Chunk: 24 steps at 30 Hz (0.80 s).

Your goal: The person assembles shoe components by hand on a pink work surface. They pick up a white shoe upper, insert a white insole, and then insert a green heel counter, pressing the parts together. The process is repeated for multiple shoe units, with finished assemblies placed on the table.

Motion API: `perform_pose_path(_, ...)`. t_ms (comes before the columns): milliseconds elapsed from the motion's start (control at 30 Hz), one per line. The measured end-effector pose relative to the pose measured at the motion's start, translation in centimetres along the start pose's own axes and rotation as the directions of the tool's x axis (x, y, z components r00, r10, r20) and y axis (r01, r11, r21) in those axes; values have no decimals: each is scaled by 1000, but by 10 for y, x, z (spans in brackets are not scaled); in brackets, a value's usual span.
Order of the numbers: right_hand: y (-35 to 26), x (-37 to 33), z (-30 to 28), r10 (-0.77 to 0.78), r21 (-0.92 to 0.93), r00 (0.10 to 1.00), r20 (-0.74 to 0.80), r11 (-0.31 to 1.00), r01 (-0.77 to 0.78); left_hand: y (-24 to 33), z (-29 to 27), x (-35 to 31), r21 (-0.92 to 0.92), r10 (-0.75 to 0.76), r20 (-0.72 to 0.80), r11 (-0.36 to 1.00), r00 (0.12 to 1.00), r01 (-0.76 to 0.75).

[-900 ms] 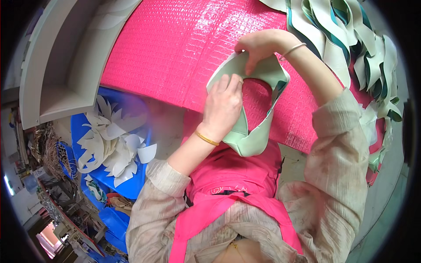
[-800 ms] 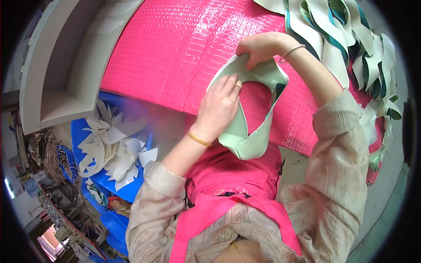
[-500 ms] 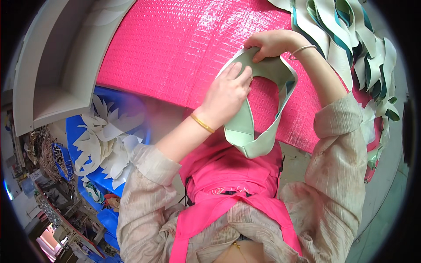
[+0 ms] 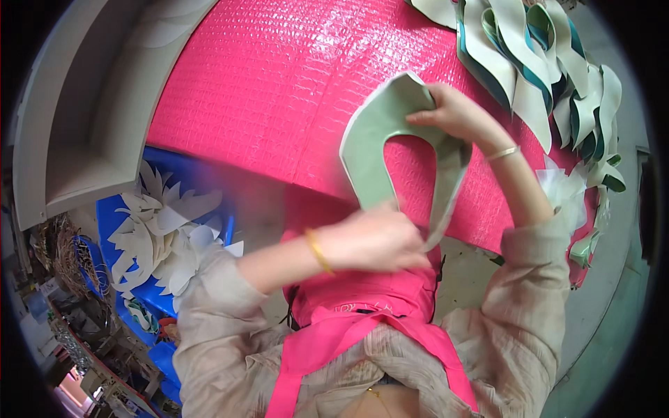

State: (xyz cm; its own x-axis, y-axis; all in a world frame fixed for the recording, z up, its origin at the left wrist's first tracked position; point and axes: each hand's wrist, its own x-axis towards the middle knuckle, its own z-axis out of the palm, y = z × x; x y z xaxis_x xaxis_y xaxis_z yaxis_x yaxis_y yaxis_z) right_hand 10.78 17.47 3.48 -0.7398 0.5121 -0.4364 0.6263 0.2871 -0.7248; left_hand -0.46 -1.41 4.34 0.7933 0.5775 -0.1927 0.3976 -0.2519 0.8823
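Note:
A pale green shoe upper [image 4: 367,153] with a U-shaped opening hangs over the near edge of the pink-covered table. My right hand [image 4: 456,118] grips its far right edge, the thumb lying on the pale green face. Across the near end of the upper lies my left hand [image 4: 380,239], smeared by motion. Its fingers are curled or hidden, and whether they hold the upper I cannot tell. The hand covers the upper's near end.
Several similar white and green uppers [image 4: 519,63] are heaped at the table's far right. White cut pieces [image 4: 164,233] lie on a blue surface [image 4: 111,209] to the left. A grey curved shelf [image 4: 90,139] borders the pink table [image 4: 244,90]. Translucent sheets [image 4: 563,188] sit at the right edge.
My left hand has come down from the upper's inner face to its near end. My right hand has shifted from the far end to the right edge, and the upper looks flatter.

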Motion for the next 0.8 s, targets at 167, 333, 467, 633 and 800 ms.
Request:
perform_pose_path(167,-20,11,-14,-100,-314,957,272,931,186,30,47,78,284,205,-731,959,651,17)
perform_pose_path(333,-12,7,-13,-172,-451,956,237,852,266,-30,25,25,414,30,-815,728,578,547)
perform_pose_path(467,-15,11,-17,-248,-564,917,312,728,389,-40,21,24,483,110,-805,693,583,535)
perform_pose_path(633,-12,15,-10,-250,-668,925,287,640,380,-34,13,40,437,53,-835,667,547,603)
perform_pose_path(800,-17,15,-11,-200,-694,932,302,624,359,-41,14,54,490,176,-839,656,516,574)
